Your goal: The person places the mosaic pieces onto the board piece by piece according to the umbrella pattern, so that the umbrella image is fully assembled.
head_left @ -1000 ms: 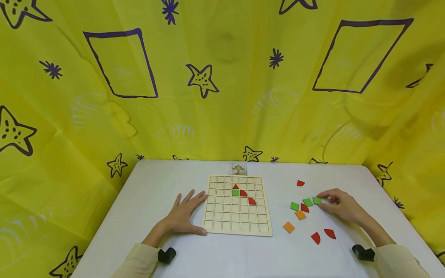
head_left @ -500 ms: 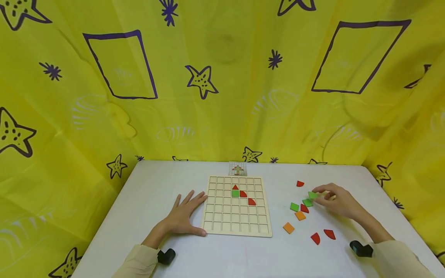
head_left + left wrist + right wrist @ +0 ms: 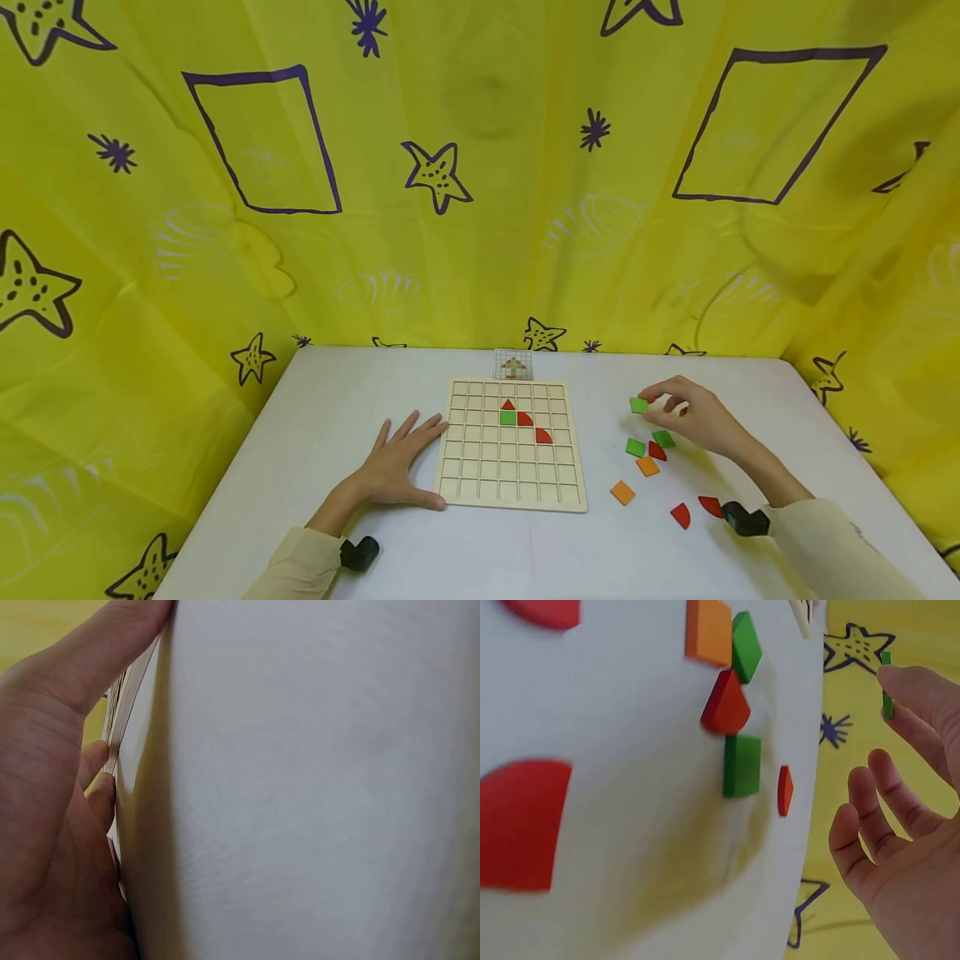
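In the head view, my right hand [image 3: 697,417] pinches a green square tile [image 3: 638,405] between thumb and index finger, above the table right of the board. The right wrist view shows that tile [image 3: 887,685] edge-on, with the other fingers loosely bent. My left hand [image 3: 393,471] lies with fingers spread, thumb and fingertips touching the left edge of the wooden grid board [image 3: 480,492]. On the board sit a red triangle [image 3: 508,404], a green square [image 3: 508,418] under it and two red quarter-round tiles [image 3: 524,419], [image 3: 543,436] stepping down to the right.
Two green squares [image 3: 635,447], [image 3: 663,438], two orange squares [image 3: 648,466], [image 3: 622,492] and several red quarter-rounds [image 3: 680,516] lie on the white table right of the board. A small patterned card [image 3: 513,364] touches or nearly touches the board's back edge. A yellow curtain [image 3: 480,250] stands behind.
My right hand has lifted the green square from the loose tiles and moved it left and toward the back, over the rear red piece. My left hand has stayed at the board.
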A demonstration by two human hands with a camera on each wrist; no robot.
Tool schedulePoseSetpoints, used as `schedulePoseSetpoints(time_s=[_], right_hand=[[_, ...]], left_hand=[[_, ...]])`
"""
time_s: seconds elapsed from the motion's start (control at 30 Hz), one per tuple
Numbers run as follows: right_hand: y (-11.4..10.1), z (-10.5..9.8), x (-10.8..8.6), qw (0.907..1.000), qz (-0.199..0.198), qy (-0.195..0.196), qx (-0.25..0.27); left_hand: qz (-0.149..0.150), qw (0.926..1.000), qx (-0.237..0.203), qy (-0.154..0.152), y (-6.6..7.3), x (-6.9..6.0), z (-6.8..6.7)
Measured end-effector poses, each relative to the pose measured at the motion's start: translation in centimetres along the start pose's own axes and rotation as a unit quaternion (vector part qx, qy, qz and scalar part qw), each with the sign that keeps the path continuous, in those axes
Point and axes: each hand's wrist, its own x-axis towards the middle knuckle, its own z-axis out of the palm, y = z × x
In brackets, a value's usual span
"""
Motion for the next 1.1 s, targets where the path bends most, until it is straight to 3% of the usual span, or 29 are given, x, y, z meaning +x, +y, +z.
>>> schedulePoseSetpoints(time_s=[0.4,0.87,1.1], right_hand=[[-3.3,2.9,2.5,0.9994,-0.015,-0.012,0.028],[-7.6,7.9,5.3,0.9965,-0.032,-0.037,0.069],[-9.0,10.1,6.1,0.9932,-0.007,-0.062,0.098]], left_hand=[[0.002,1.0,-0.005,-0.001,0.1,-0.1,0.0],[0.005,1.0,-0.004,0.002,0.0,-0.1,-0.1],[0.004,1.0,0.0,0.002,0.0,0.0,0.0]])
